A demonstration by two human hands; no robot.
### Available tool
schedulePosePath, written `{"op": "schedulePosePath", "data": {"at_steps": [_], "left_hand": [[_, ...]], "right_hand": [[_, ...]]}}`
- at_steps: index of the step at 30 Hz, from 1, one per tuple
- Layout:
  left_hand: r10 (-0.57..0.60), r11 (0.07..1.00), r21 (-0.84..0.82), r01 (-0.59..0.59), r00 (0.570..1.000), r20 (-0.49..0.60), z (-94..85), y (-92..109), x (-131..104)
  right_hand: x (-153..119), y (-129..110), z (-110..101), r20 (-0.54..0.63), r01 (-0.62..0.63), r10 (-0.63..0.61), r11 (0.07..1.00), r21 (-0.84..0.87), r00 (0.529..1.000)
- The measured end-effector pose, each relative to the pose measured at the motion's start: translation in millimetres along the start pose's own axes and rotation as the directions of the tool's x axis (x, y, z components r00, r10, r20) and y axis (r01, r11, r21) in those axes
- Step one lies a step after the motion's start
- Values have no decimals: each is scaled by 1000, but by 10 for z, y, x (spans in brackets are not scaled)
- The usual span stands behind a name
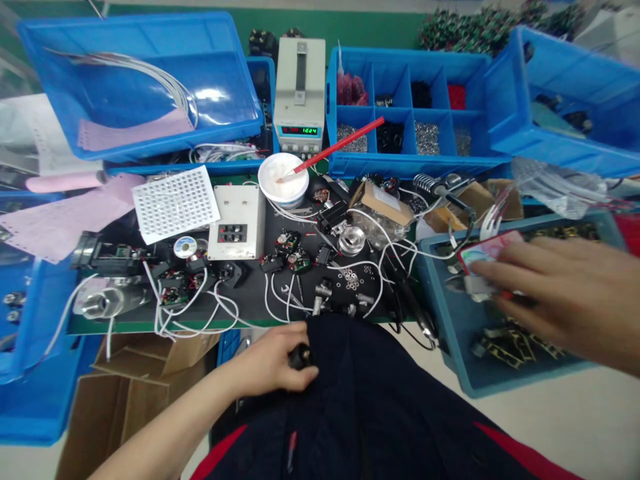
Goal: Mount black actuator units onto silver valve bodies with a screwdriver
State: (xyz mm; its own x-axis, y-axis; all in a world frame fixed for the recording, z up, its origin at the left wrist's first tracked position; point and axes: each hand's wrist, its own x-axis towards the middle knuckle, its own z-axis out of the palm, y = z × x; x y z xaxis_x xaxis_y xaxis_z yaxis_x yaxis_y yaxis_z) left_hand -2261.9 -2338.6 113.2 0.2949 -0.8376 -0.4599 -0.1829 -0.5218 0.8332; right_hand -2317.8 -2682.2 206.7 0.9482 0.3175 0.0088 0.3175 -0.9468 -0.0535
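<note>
My left hand (pixel 277 360) rests in front of my lap at the bench's near edge. Its fingers are closed round a small black cylindrical part (pixel 300 357), seen end-on. Over the teal bin (pixel 453 347) on the right is my right hand (pixel 560 293), smeared by motion. Its fingertips are at a red-edged printed packet (pixel 487 250); whether they grip it is not clear. Brass-coloured metal parts (pixel 515 343) lie in the bin below that hand. Wired black modules (pixel 295 257) and small washers (pixel 350 279) are on the bench nearest my left hand.
A power supply (pixel 300 83) stands at the back beside a blue compartment tray (pixel 420 163). In front are a white bowl (pixel 267 183) with a red brush (pixel 345 143) and a grey switch box (pixel 237 207). A soldering iron (pixel 420 313) and loose white cables lie at the right.
</note>
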Motion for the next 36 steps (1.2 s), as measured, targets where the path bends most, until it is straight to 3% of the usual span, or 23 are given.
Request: {"op": "schedulePosePath", "data": {"at_steps": [3, 6, 8, 16, 24, 28, 30, 32, 34, 35, 36], "left_hand": [[156, 983, -93, -161, 986, -53, -38, 72, 134], [281, 945, -172, -280, 960, -20, 11, 186, 262], [299, 940, -170, -296, 954, -8, 58, 222, 282], [292, 950, -120, -287, 956, 24, 122, 262, 218], [119, 968, 212, -133, 990, 80, 104, 452, 177], [109, 958, 255, -131, 989, 101, 155, 488, 205], [123, 968, 207, -144, 986, 112, 191, 442, 175], [115, 983, 129, -132, 985, 131, 202, 351, 83], [79, 995, 39, -87, 984, 161, 174, 230, -34], [62, 998, 2, -63, 986, 155, 149, 163, -73], [42, 999, -17, -40, 992, 119, 120, 92, -83]], "right_hand": [[95, -360, 226, 188, 124, -148, 984, 132, 971], [205, -807, 422, 230, 86, -154, 956, 281, 961], [230, -965, 467, 244, 78, -166, 940, 331, 955], [170, -1019, 406, 305, 124, -237, 930, 347, 922], [190, -1052, 322, 268, 213, -275, 948, 237, 923], [170, -1130, 373, 291, 247, -320, 933, 261, 901], [148, -1045, 365, 299, 270, -356, 917, 293, 885], [111, -782, 302, 251, 245, -337, 909, 337, 907], [52, -389, 209, 143, 128, -187, 929, 347, 972], [15, -195, 172, 75, 11, -36, 951, 308, 997], [-23, -37, 155, 54, -86, 75, 967, 241, 996]]}}
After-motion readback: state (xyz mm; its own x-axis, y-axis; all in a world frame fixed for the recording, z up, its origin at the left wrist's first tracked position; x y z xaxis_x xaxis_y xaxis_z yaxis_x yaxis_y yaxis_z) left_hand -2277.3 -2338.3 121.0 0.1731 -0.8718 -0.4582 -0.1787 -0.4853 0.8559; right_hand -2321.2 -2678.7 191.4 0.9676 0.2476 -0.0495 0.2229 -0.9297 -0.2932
